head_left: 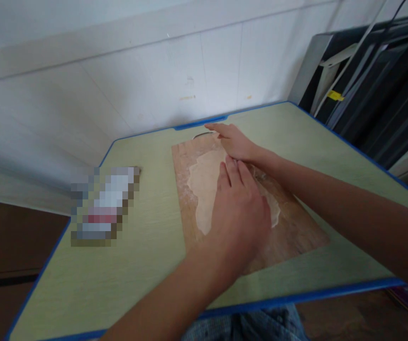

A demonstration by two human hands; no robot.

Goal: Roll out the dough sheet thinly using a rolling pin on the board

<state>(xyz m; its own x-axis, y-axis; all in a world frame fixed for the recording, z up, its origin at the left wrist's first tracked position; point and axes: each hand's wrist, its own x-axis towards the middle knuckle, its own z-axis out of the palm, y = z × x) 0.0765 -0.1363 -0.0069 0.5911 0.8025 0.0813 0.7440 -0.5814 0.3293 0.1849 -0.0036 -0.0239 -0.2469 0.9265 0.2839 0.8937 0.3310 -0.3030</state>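
A thin, pale sheet of rolled dough [204, 182] with an uneven outline lies on a wooden cutting board [296, 237]. My left hand [241, 206] is laid over the middle of the dough, palm down, with its fingers stretched away from me. Beyond it, my right hand [237, 142] reaches across the board's far part, fingers extended to the left and some tucked underneath. Both hands hide part of the dough, and I see nothing held in either. Dusty white flour [185, 189] shows on the wood at the dough's left edge.
The board rests on a light green table [147, 265] with blue edging. A blurred-out package [108, 203] lies to the left. A white wall [154, 85] stands behind the table; dark panels [385, 85] lean at the right.
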